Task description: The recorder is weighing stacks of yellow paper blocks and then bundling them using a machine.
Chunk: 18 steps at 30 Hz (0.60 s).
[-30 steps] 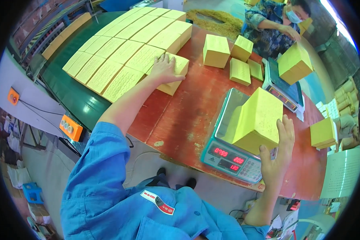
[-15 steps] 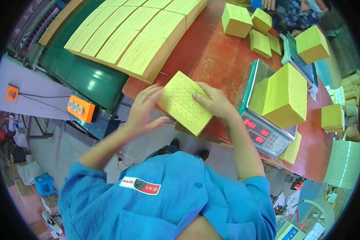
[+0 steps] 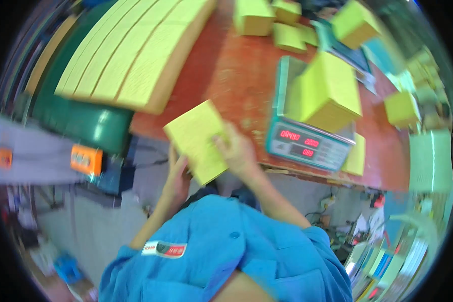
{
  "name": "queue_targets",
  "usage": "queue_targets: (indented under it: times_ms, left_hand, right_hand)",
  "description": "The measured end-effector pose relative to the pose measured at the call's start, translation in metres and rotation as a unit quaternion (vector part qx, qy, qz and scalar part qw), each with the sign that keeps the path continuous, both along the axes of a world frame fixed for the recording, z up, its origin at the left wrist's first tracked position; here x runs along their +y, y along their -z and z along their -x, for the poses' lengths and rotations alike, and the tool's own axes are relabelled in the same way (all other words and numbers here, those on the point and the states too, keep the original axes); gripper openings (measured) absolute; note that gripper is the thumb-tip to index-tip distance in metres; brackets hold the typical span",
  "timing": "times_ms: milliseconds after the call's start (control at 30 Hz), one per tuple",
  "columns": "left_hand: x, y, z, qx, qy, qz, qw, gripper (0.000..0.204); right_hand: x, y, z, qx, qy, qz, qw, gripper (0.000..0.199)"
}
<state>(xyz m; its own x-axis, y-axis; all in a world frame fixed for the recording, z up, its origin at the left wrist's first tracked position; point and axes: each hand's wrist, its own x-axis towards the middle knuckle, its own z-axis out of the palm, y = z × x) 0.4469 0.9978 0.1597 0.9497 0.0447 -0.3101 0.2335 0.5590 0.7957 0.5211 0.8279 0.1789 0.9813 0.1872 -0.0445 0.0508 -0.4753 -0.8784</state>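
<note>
A thin rectangular stack of yellow paper is held in front of my body, tilted, just off the near edge of the table. My right hand grips its right edge, thumb lying on the upper face. At the lower left edge, my left hand closes on it, thumb in front and the other fingers mostly hidden behind. To the right stands a teal digital scale with red lit figures, bearing a tall yellow paper block. Motion blurs the picture somewhat.
Rows of yellow stacks extend over a green conveyor at left. The red table also holds yellow blocks at the back and a flat yellow stack beside the scale. An orange button box sits by the conveyor.
My left hand, apart with fingers spread before, has come onto the stack's lower left edge. The held stack has moved nearer my body. The whole view has shifted, and the scale's figures differ.
</note>
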Motion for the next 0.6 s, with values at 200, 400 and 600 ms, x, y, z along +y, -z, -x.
queue_targets:
  times_ms: [200, 400, 600]
  left_hand:
    - [-0.006, -0.02, 0.009, 0.008, -0.026, -0.034, 0.999, 0.073]
    - [-0.039, -0.108, -0.022, -0.113, 0.067, -0.022, 0.991, 0.058]
    - [-0.168, -0.201, -0.166, -0.152, 0.2, 0.035, 0.967, 0.059]
  right_hand:
    - [-0.042, -0.024, 0.024, 0.096, -0.062, -0.197, 0.974, 0.062]
    - [-0.157, -0.051, 0.028, 0.018, -0.037, -0.21, 0.977, 0.065]
    - [-0.261, -0.16, -0.049, 0.023, 0.019, -0.315, 0.949, 0.046]
